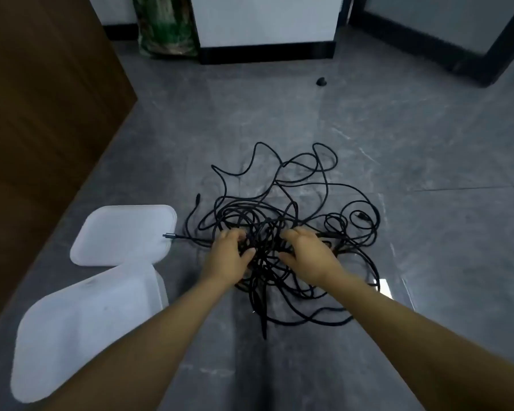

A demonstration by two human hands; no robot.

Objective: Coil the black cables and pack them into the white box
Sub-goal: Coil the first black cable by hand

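A tangled heap of black cables (297, 203) lies on the grey floor in the middle of the view. One silver-tipped plug (169, 235) sticks out to the left. My left hand (230, 256) and my right hand (306, 253) both reach into the middle of the tangle, fingers curled down among the strands. Whether either hand grips a strand is hidden by the cables. The white box (80, 330) stands open at the lower left, partly behind my left forearm. Its white lid (122, 235) lies flat just beyond it.
A brown wooden panel (42, 129) rises along the left. A white cabinet with a black base (267, 51) and a green patterned bag (166, 31) stand at the back. A small black object (321, 81) sits on the floor beyond the cables.
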